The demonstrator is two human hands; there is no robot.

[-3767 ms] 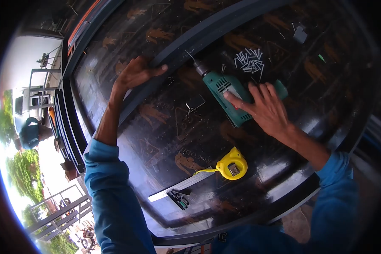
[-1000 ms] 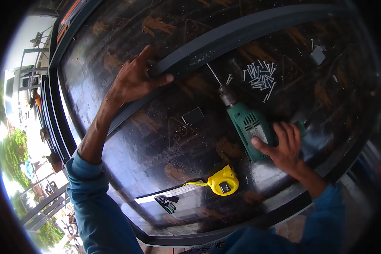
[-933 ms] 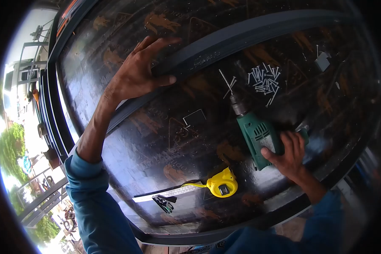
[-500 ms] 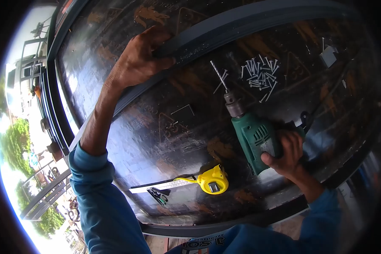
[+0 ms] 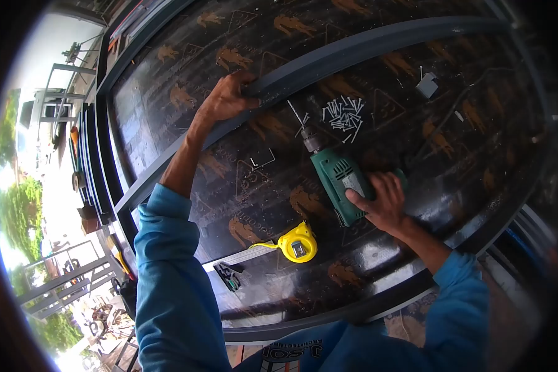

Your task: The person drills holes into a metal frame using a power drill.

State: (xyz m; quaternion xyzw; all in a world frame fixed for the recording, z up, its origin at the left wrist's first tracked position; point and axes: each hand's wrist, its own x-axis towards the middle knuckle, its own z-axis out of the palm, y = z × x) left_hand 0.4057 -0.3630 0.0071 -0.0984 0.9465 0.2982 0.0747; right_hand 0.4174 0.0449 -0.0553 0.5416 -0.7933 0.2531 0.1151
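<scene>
My left hand (image 5: 228, 98) is closed around a long dark grey metal bar (image 5: 347, 57) that crosses the dark board, thumb on the near side. My right hand (image 5: 384, 199) is wrapped around the body of a green corded power drill (image 5: 338, 180). A long drill bit (image 5: 296, 111) sits in its chuck, the tip near the bar's close edge. Just right of the bit lies a pile of silver screws (image 5: 343, 115). Below the drill, a yellow tape measure (image 5: 298, 242) rests beside a steel ruler (image 5: 242, 256).
A small black-and-green object (image 5: 228, 276) lies by the ruler. A thin bent metal piece (image 5: 263, 160) is left of the drill, and a small grey block (image 5: 426, 85) is at the upper right. The dark printed board (image 5: 415, 248) has a grey metal frame (image 5: 108, 115) around it.
The whole view has shifted and takes in more of the board and frame. Both hands keep their hold, the left on the bar and the right on the drill.
</scene>
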